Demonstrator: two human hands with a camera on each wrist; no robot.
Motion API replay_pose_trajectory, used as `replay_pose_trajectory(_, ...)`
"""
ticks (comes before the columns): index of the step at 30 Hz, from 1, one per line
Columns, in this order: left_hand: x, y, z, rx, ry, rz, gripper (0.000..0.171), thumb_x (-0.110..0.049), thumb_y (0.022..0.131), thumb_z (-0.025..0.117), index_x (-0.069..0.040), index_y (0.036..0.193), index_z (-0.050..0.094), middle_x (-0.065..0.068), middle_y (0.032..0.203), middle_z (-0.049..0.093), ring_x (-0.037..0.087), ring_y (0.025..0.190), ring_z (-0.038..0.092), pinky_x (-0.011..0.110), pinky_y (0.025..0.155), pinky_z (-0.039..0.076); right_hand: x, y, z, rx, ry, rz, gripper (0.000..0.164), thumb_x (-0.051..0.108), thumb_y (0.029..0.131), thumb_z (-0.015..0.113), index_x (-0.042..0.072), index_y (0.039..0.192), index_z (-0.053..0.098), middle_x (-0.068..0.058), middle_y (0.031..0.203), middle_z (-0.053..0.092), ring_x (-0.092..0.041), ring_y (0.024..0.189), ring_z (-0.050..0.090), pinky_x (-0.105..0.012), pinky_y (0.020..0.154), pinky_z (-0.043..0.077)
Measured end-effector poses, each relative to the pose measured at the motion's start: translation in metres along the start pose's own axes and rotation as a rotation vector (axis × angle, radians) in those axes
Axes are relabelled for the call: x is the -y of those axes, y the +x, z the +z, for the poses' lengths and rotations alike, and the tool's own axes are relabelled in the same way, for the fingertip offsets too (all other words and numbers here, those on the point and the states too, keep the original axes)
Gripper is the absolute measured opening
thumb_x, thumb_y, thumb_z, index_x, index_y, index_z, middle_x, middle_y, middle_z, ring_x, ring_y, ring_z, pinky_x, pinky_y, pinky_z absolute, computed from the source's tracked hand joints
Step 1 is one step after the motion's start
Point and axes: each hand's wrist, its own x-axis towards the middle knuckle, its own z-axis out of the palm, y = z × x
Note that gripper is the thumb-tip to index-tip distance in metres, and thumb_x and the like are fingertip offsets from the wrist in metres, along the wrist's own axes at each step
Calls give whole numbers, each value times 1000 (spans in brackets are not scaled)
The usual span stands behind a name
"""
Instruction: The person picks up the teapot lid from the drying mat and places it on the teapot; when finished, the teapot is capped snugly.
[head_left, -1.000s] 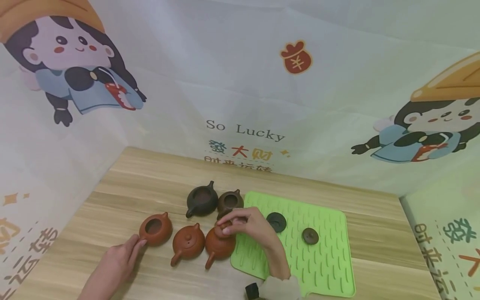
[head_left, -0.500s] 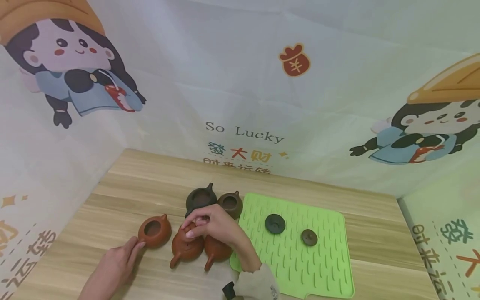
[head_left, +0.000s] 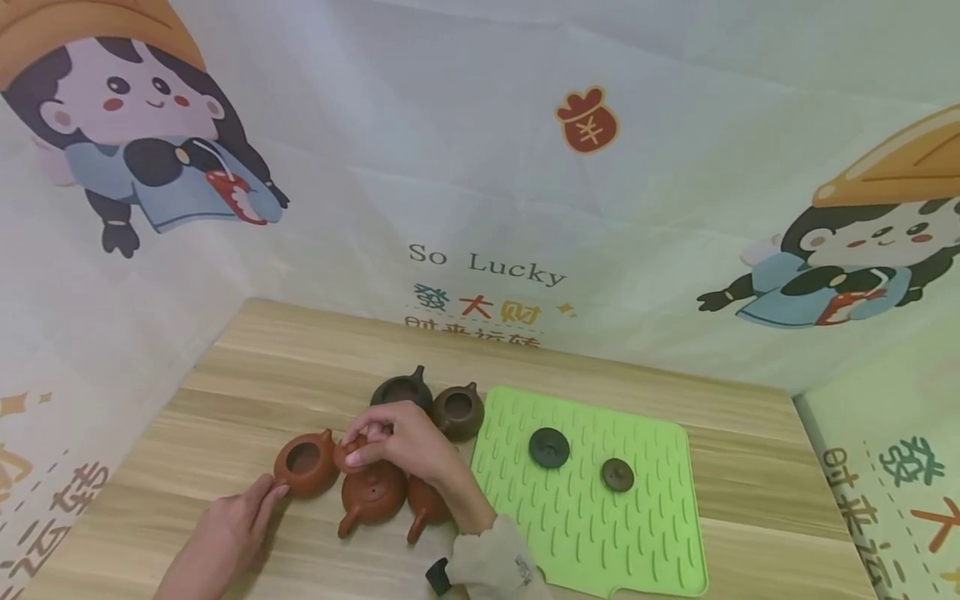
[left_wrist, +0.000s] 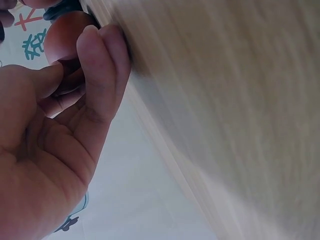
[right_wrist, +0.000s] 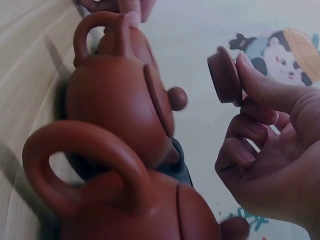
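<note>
My left hand [head_left: 228, 525] pinches the handle of a lidless reddish-brown teapot [head_left: 317, 485] at the left; the left wrist view shows thumb and fingers around that handle beside the teapot body [left_wrist: 65, 37]. Between thumb and fingers, my right hand [head_left: 412, 446] holds a reddish lid [right_wrist: 226, 77], raised and tilted in the right wrist view. In the head view this lid [head_left: 348, 455] hangs just right of the lidless teapot's opening, apart from it. Below the right hand stands a lidded reddish teapot [head_left: 375, 498]. A second lidded one [head_left: 426, 500] is partly hidden by the right forearm.
Behind the right hand stand a black teapot [head_left: 401, 388], partly covered, and a lidless dark brown teapot [head_left: 459, 427]. A green ridged mat [head_left: 592, 533] lies at the right, bearing a black lid [head_left: 549, 448] and a small brown lid [head_left: 618, 475]. A printed cloth rises behind the table.
My right hand has carried the lid leftward, from above the rightmost reddish teapot, past the middle one, to beside the lidless teapot. My left hand keeps its hold on the handle.
</note>
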Motion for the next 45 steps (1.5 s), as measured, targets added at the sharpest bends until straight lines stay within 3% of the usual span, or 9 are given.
replay_pose_trajectory(4,-12,3,-11,38,11,-35,25,-15,116,57,-8,91,57,-9,61,37,6,52,40,28,46,38,2,11,11,-26,-30,23,15,1,87,91,1,98,82,9,68,53,0,66,46,-16,70,41)
replay_pose_trajectory(11,-30,7,-27,85,6,-75,22,-10,114,60,-7,92,58,-8,62,37,2,51,36,21,48,36,8,26,24,-10,-184,34,15,12,89,93,8,99,82,9,70,56,3,66,48,-15,70,43)
replay_pose_trajectory(17,-32,9,-29,121,-5,-106,20,-10,114,60,-7,94,59,-8,63,38,4,52,37,23,48,37,10,40,33,-3,-251,95,16,16,88,94,13,96,81,12,72,58,3,69,50,-16,70,41)
replay_pose_trajectory(22,-32,10,-28,130,5,-109,15,-8,111,63,-4,97,62,-7,63,41,8,54,44,25,50,42,5,46,45,-10,-399,119,16,23,86,96,20,92,81,16,71,58,5,72,51,-19,84,37)
replay_pose_trajectory(27,-33,11,-27,122,7,-100,14,-8,111,64,-5,97,63,-7,64,46,9,57,47,28,52,46,4,48,53,-48,-534,122,16,30,85,96,25,90,82,18,69,57,7,74,51,-20,85,35)
replay_pose_trajectory(32,-34,14,-28,164,-13,-129,15,-8,112,62,-5,97,63,-7,65,48,8,57,48,26,53,46,4,50,58,-64,-637,103,16,36,86,95,29,91,82,20,69,58,9,77,51,-20,89,37)
replay_pose_trajectory(39,-35,16,-30,208,-17,-170,18,-11,114,59,-7,97,60,-7,66,42,7,56,42,25,53,40,3,52,65,-79,-680,110,16,38,86,95,30,90,81,20,67,56,7,75,50,-21,90,37)
replay_pose_trajectory(45,-35,13,-30,187,-13,-168,19,-9,113,61,-7,94,59,-7,66,39,5,55,38,24,53,39,0,53,71,-95,-674,116,18,38,86,95,30,88,79,21,68,58,8,72,49,-20,86,35)
